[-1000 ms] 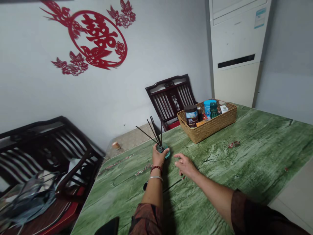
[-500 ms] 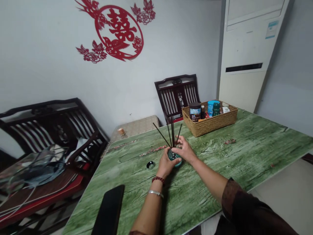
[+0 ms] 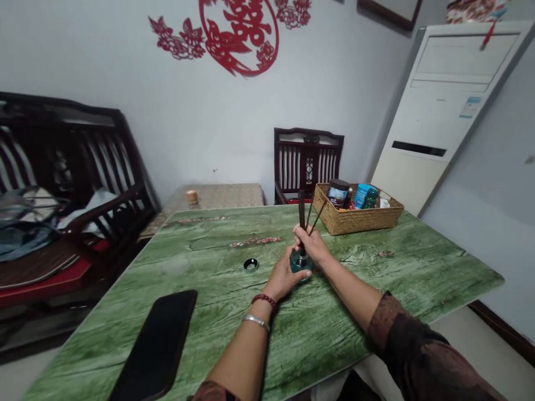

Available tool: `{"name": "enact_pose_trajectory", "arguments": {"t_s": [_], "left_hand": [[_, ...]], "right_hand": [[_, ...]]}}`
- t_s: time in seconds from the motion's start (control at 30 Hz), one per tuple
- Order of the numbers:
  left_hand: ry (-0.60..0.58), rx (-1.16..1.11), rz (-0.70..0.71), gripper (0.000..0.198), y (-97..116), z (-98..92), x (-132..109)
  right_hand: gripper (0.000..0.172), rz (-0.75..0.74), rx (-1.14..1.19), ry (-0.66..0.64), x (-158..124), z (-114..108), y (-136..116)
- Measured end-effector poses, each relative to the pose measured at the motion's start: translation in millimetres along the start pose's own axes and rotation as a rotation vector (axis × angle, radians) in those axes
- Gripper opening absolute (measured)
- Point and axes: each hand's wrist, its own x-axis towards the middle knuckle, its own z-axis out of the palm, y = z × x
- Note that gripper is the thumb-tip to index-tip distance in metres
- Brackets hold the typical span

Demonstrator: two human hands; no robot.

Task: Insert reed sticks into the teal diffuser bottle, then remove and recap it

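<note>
A teal glass diffuser bottle (image 3: pixel 301 268) stands on the green table, with dark reed sticks (image 3: pixel 301 209) rising from its neck. My left hand (image 3: pixel 286 273) is wrapped round the bottle's left and near side, thumb across the front. Just above the neck, my right hand (image 3: pixel 311 242) is closed round the reed sticks; most are bunched upright, while a couple lean to the right. The right fingers' far side is hidden. Left of the bottle lies a small black ring-shaped cap (image 3: pixel 251 265).
A black phone (image 3: pixel 156 342) lies at the front left of the green table (image 3: pixel 217 312). At the back right stands a wicker basket (image 3: pixel 363 221) holding jars and bottles. Dark wooden chairs (image 3: pixel 309 161) and a low side table with a small orange-brown container (image 3: pixel 191 196) are beyond.
My right hand has moved from the bottle up to the reed sticks and closed on them. The fanned sticks are now mostly bunched together. The camera view has shifted.
</note>
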Motion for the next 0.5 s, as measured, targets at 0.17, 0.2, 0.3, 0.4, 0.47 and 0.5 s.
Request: {"name": "enact_pose_trajectory", "arguments": {"t_s": [0.17,0.2,0.3,0.4,0.47,0.5], "left_hand": [[0.034,0.021,-0.025,0.074,1.5,0.9,1.4],[0.037,0.026,-0.039,0.074,1.8,0.7,1.7],[0.039,0.055,-0.092,0.075,2.9,-0.3,2.8],[0.046,0.065,-0.118,0.076,4.3,-1.4,3.8],[0.057,0.056,-0.122,0.074,5.4,-2.0,4.4],[0.064,0.050,-0.120,0.073,5.8,-2.3,4.8]], "right_hand": [[0.046,-0.080,0.138,0.105,7.4,7.9,-20.6],[0.046,-0.105,0.148,0.120,9.5,8.0,-29.1],[0.046,-0.195,0.171,0.142,15.1,4.2,-59.6],[0.045,-0.291,0.182,0.154,18.1,-7.5,-88.6],[0.042,-0.323,0.147,0.149,17.8,-21.5,-100.9],[0.041,-0.324,0.111,0.144,16.8,-30.4,-103.8]]}}
